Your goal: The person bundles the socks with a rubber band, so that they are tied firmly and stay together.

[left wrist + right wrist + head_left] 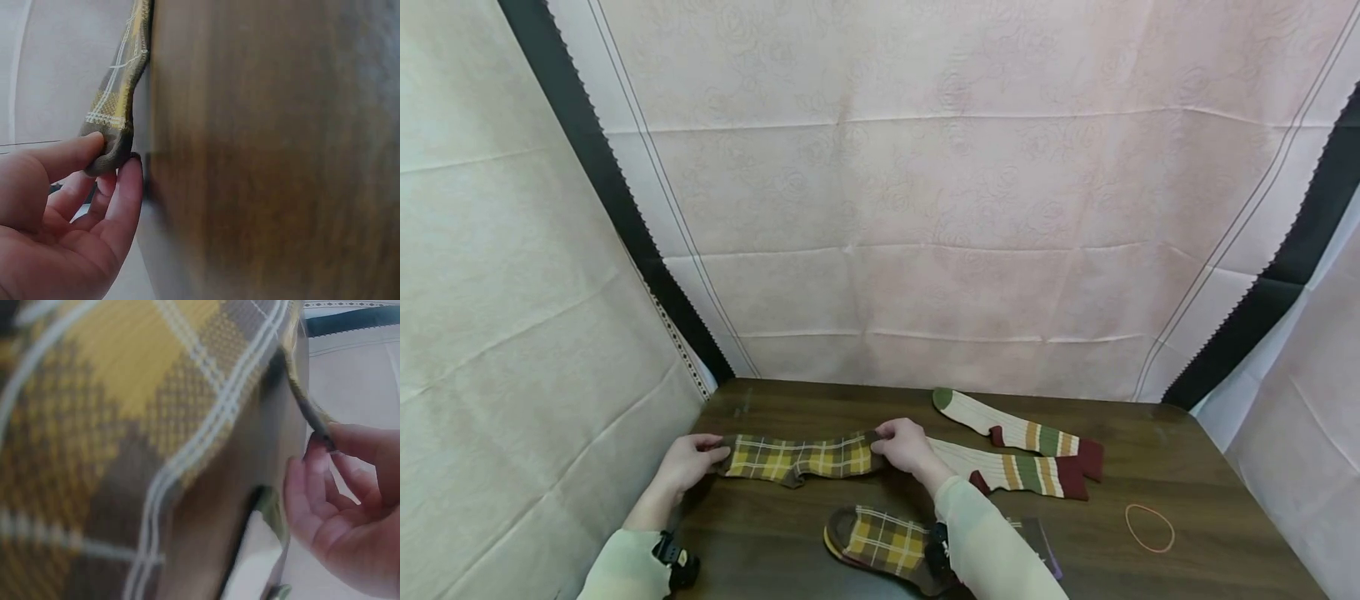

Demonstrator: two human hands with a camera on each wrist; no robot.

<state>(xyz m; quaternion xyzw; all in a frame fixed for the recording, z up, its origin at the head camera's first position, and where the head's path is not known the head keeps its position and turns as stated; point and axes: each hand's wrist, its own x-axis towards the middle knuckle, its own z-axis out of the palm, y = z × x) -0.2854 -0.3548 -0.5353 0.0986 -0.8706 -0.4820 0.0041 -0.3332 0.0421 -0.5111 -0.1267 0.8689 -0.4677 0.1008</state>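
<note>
Thumb and fingers of the left hand pinch one end of a yellow-and-brown plaid sock; the right hand pinches the other end, probably the cuff, so it stretches flat just above the dark wooden counter. Its mate lies nearer the person, a striped ribbed pair to the right, an orange rubber band farther right.

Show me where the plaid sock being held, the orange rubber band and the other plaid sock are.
held plaid sock [801, 457], head view, middle of its leg, between the two hands
orange rubber band [1149, 528], head view, on the loop's edge
other plaid sock [883, 542], head view, its plaid middle
</note>
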